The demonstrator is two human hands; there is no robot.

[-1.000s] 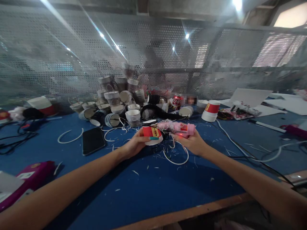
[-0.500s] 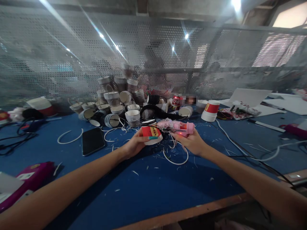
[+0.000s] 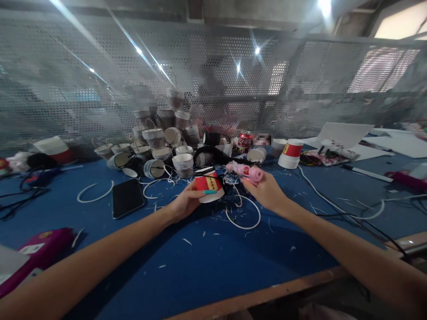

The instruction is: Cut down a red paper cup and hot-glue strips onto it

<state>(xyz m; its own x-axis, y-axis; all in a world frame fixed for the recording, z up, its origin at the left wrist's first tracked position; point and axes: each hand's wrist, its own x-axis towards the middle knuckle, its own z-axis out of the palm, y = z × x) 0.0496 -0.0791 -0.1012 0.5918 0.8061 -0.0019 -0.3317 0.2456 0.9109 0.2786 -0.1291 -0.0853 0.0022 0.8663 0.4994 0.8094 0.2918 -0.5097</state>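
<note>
My left hand point(image 3: 187, 202) is closed around a red and white paper cup point(image 3: 203, 183), tilted with its base toward me. Black cord point(image 3: 204, 170) lies round the cup's far end. Wrapped in my right hand point(image 3: 265, 193) is a pink glue gun point(image 3: 248, 172) with a small reddish glow near its grip. Its front end points left toward the cup, with a gap between them. Below and between the hands, a loop of white cord point(image 3: 245, 228) rests on the blue table.
Behind the hands stands a heap of wrapped cups point(image 3: 163, 153), beside a red soda can point(image 3: 244, 142). A stack of cups point(image 3: 291, 154) stands at right. A black phone point(image 3: 127, 198) and a purple device point(image 3: 46, 249) lie left. White scraps are scattered about.
My right hand has turned the pink glue gun and drawn its front end back from the cup. My left hand keeps its hold, and more of the cup shows.
</note>
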